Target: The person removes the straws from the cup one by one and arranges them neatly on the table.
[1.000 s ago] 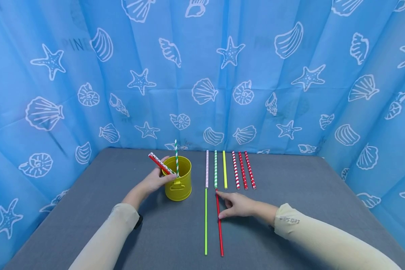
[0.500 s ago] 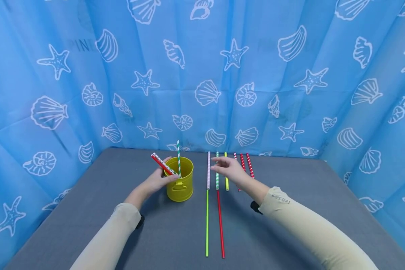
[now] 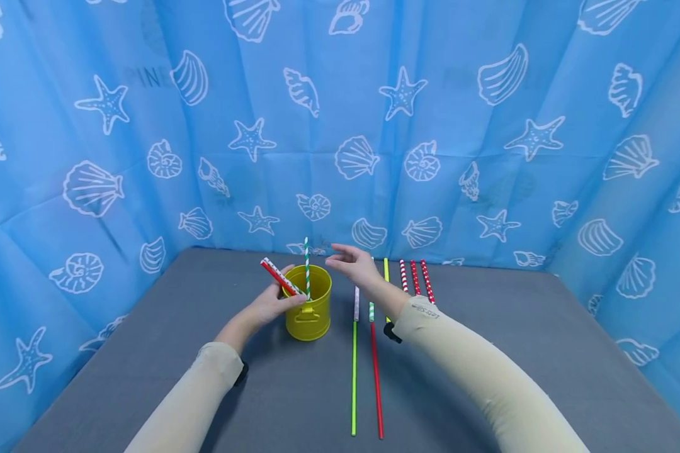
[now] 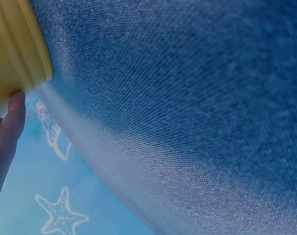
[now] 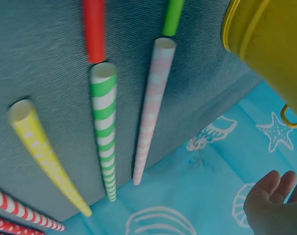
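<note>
The head view looks forward and down from the near edge of the bench (image 3: 147,377), taking in the whole grey top, both forearms and the blue curtain (image 3: 487,157) at the far side. The left wrist view sits very close to the bench surface, tilted, catching only a corner of the yellow bucket (image 4: 11,54) at its left edge and the curtain beyond. The right wrist view hangs close above the far row of straws, facing the far curtain, with the green-striped straw (image 5: 107,132) large in frame. All three views share the bucket, seen whole only from the head (image 3: 308,305).
</note>
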A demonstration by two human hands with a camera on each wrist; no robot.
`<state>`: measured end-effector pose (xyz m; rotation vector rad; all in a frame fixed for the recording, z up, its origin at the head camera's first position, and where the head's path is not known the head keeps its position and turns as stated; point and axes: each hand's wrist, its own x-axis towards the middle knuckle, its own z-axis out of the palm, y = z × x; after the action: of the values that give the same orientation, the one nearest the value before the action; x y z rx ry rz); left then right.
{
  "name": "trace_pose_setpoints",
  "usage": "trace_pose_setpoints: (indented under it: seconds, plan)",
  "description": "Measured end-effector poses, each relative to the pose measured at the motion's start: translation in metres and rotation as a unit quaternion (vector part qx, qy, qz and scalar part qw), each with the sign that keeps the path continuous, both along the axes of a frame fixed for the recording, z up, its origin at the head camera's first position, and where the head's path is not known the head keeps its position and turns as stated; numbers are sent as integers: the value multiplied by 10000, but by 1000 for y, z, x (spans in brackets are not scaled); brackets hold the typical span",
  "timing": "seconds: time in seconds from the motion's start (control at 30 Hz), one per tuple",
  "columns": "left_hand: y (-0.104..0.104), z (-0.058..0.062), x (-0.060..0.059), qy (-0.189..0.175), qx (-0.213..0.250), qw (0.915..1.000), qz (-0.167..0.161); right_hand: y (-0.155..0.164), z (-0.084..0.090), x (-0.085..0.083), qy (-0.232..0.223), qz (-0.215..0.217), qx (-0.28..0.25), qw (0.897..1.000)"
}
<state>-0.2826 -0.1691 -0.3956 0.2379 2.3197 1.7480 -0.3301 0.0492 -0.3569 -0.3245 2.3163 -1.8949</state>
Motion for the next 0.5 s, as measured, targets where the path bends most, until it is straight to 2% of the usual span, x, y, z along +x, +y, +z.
trace_pose_setpoints:
  seconds: [0.2,0.5]
  plan:
    - [1,-1,0,28,20,10000,-25,-12,-2,-3,-19,139,-136,9998]
    - [0,0,0,25,102,9999,-45,-24,-7,-9,-65,309,-75,9995]
